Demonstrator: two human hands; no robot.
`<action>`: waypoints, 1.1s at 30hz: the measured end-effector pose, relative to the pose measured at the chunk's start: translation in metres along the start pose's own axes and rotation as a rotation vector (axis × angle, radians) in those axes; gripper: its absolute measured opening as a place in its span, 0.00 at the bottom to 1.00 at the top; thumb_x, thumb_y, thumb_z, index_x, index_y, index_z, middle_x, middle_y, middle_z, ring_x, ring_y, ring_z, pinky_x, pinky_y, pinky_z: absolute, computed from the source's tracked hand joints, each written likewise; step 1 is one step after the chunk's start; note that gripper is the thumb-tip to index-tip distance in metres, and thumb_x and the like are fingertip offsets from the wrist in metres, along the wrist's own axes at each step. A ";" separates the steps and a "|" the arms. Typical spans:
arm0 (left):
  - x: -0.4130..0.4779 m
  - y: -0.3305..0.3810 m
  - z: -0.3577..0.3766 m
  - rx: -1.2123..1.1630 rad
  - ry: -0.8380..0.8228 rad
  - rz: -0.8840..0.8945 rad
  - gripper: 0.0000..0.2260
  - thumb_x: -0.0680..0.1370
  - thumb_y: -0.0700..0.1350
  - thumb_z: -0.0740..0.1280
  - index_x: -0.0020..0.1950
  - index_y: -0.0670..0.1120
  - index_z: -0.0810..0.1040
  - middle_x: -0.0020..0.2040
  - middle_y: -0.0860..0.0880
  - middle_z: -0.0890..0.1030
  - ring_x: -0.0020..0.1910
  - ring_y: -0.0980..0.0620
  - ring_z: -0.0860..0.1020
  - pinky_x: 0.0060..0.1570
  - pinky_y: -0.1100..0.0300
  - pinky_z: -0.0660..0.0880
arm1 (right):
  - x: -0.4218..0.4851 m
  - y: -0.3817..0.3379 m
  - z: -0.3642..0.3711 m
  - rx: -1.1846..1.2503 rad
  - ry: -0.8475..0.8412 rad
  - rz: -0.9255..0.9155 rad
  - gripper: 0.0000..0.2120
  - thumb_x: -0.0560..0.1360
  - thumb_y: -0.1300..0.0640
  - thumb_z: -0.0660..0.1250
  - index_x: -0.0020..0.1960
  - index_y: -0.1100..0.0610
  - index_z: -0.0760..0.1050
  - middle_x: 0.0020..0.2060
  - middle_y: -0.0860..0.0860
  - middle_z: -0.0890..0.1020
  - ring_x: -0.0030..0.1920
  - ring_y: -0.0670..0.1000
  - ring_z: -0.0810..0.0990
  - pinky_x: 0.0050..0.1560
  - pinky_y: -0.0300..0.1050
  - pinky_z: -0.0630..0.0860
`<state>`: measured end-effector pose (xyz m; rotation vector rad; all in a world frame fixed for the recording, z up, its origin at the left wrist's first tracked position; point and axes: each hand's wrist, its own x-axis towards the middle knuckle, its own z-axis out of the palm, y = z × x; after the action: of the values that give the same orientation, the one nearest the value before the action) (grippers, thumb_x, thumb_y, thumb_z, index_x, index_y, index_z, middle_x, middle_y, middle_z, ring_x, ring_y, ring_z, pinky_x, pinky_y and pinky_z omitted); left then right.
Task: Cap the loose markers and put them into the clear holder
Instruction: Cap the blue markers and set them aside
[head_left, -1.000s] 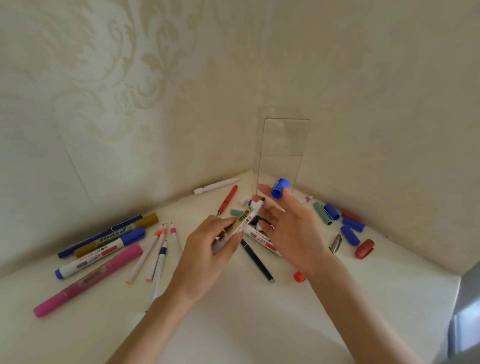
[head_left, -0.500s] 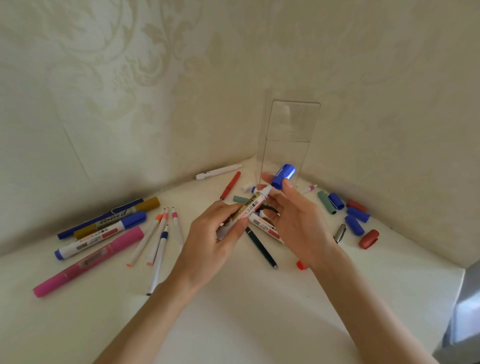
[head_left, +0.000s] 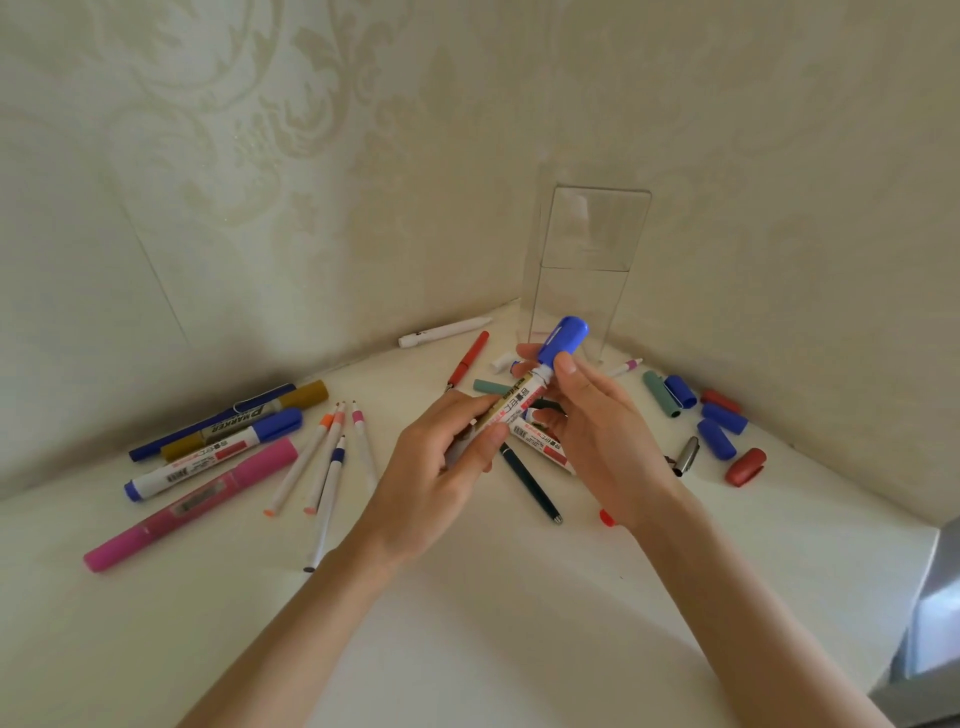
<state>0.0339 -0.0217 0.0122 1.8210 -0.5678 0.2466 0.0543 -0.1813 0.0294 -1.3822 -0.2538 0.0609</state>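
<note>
Pink marker (head_left: 192, 501): lies far left on the white table (head_left: 519, 649). A blue-capped marker (head_left: 213, 454) sits just behind it and thin pens (head_left: 322, 457) fan out to its right, all apart from my hands.
Left hand (head_left: 441, 467): my fingers and thumb curl round the lower barrel of the white marker (head_left: 511, 408), held up above the table's middle.
White marker: tilted, upper end aimed toward the corner, in front of the clear holder (head_left: 592, 249).
Blue cap (head_left: 563, 340): a second ago it was apart from the tip; now it sits over the marker's end. How fully it is seated I cannot tell.
Right hand (head_left: 602, 436): thumb and forefinger pinch the blue cap; my other fingers lie loosely beneath the barrel.
Clear holder: upright in the corner where the walls (head_left: 805, 208) meet, just behind the cap.
Right side: loose caps (head_left: 716, 439), blue, red and green, lie past my right hand, near the wall.
Room: white tabletop shows between my forearms; the table's edge runs down the far right, beyond my right forearm.
</note>
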 end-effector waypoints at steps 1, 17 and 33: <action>0.000 0.001 0.000 0.000 0.001 0.002 0.08 0.77 0.47 0.61 0.54 0.56 0.76 0.38 0.54 0.73 0.35 0.57 0.72 0.36 0.71 0.67 | 0.000 0.000 0.000 -0.015 0.002 -0.005 0.15 0.73 0.47 0.60 0.53 0.50 0.81 0.44 0.51 0.81 0.49 0.50 0.77 0.58 0.48 0.73; -0.001 0.000 0.000 -0.073 -0.087 -0.069 0.13 0.76 0.48 0.61 0.59 0.47 0.77 0.36 0.59 0.74 0.34 0.61 0.72 0.36 0.72 0.66 | -0.004 -0.015 -0.017 -0.109 0.019 -0.200 0.24 0.72 0.69 0.64 0.61 0.45 0.70 0.42 0.46 0.84 0.48 0.45 0.82 0.50 0.39 0.77; 0.001 -0.007 -0.003 0.064 0.015 0.067 0.10 0.77 0.45 0.64 0.57 0.51 0.78 0.44 0.56 0.76 0.45 0.58 0.76 0.44 0.72 0.68 | -0.005 -0.014 -0.015 -0.063 0.151 -0.228 0.11 0.67 0.60 0.69 0.45 0.54 0.69 0.40 0.52 0.86 0.49 0.54 0.84 0.55 0.49 0.76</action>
<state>0.0388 -0.0174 0.0074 1.8623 -0.6171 0.3263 0.0510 -0.1996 0.0399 -1.4045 -0.2870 -0.2414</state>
